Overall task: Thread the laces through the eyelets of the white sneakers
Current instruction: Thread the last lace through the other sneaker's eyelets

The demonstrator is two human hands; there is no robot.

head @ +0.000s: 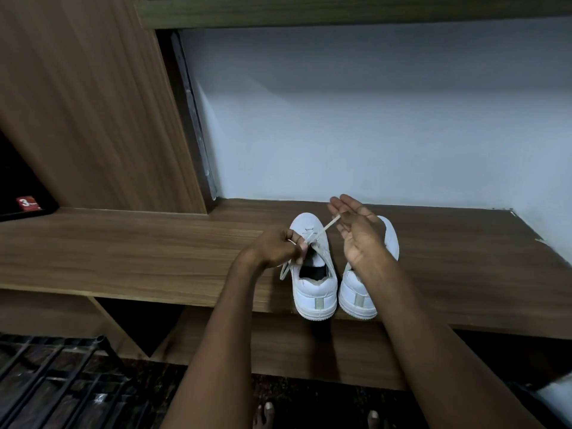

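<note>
1. Head view, step in hand: I judge I am partway through lacing the left white sneaker [312,267]. The lace [328,227] already crosses the lowest eyelets near the toe, and one end is being drawn out taut.
2. My left hand [275,249] sits over the sneaker's tongue area, fingers curled and pinching the lace where it leaves the eyelets. A loose length hangs down from under that hand, beside the shoe's left flank.
3. My right hand [356,230] is raised palm-up over the right white sneaker [365,292], fingers nearly straight. The lace end runs up to its fingertips [335,209]; it looks held between thumb and forefinger, though I cannot be certain of the pinch.
4. Both sneakers stand side by side on the wooden shelf [123,252], heels toward me at its front edge.
5. Next move, as I see it: bring the free end back to the next open eyelet, aim the tip squarely, and keep the left pinch steady.
</note>
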